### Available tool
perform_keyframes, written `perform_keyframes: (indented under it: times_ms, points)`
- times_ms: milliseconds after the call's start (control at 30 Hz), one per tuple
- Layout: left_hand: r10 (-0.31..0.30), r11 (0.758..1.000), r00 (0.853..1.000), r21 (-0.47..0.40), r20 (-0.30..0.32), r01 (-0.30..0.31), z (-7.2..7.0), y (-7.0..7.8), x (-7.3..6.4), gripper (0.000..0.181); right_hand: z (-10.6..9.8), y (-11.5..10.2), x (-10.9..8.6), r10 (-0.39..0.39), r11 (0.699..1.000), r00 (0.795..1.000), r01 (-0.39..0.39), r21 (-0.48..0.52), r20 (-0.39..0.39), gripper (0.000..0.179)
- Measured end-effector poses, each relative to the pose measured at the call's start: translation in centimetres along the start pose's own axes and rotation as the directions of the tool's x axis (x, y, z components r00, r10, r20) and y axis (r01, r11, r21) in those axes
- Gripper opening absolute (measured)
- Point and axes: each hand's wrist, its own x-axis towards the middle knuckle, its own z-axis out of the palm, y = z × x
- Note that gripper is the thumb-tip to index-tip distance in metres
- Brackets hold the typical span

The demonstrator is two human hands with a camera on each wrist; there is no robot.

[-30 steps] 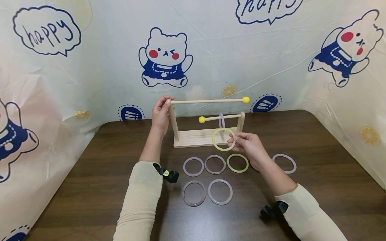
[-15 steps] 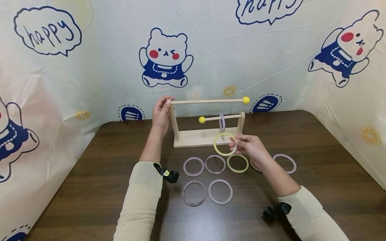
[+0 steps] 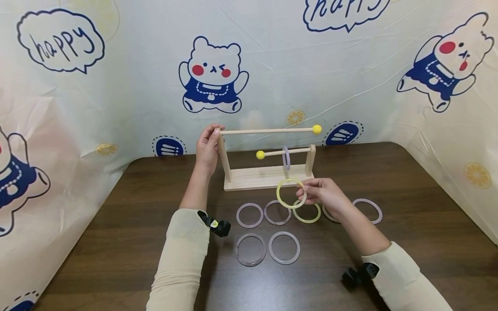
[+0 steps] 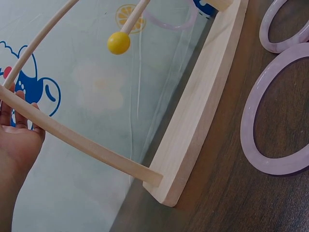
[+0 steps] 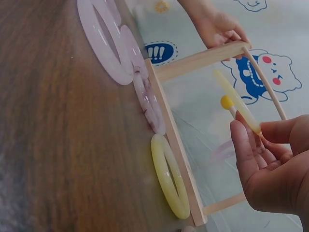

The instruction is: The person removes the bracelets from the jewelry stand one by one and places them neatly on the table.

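In the head view my left hand [image 3: 207,149] grips the top of the left post of a wooden stand [image 3: 253,176], thumb in front. A long upper rod [image 3: 268,130] with a yellow ball end runs right from that post. A shorter lower rod [image 3: 274,152] comes from the right post and carries a purple ring [image 3: 286,160]. My right hand [image 3: 327,196] pinches a yellow ring [image 3: 278,195] by its right side, upright, in front of the base. The right wrist view shows this yellow ring [image 5: 235,99] edge-on between thumb and fingers.
Another yellow ring [image 3: 307,221] lies on the brown table [image 3: 136,242] below the held one. Several purplish rings lie around it, including a front ring [image 3: 270,248] and a far-right ring [image 3: 375,223]. My right wrist partly covers one. A printed curtain [image 3: 272,73] stands behind.
My right hand has moved down and slightly right, toward me, with the yellow ring, away from the lower rod. The left hand and the stand have kept their place.
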Motion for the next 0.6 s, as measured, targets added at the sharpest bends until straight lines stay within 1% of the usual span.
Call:
perform_keyframes:
  times_ms: [200, 467, 600]
  points:
    - [-0.002, 1.000, 1.000, -0.009, -0.001, 0.002, 0.01, 0.02, -0.02, 0.012, -0.20, 0.37, -0.10, 0.015, 0.999, 0.998, -0.013, -0.033, 0.056, 0.032]
    - [-0.002, 1.000, 1.000, -0.013, -0.008, 0.002, 0.08, 0.12, -0.13, 0.011, -0.53, 0.33, -0.36, 0.023, 0.999, 0.995, -0.020, -0.036, 0.102, 0.032]
    - [-0.001, 1.000, 1.000, -0.010, -0.009, 0.001, 0.10, 0.15, -0.14, 0.012, -0.94, 0.33, -0.57, 0.031, 0.998, 0.993, -0.025, -0.055, 0.114, 0.032]
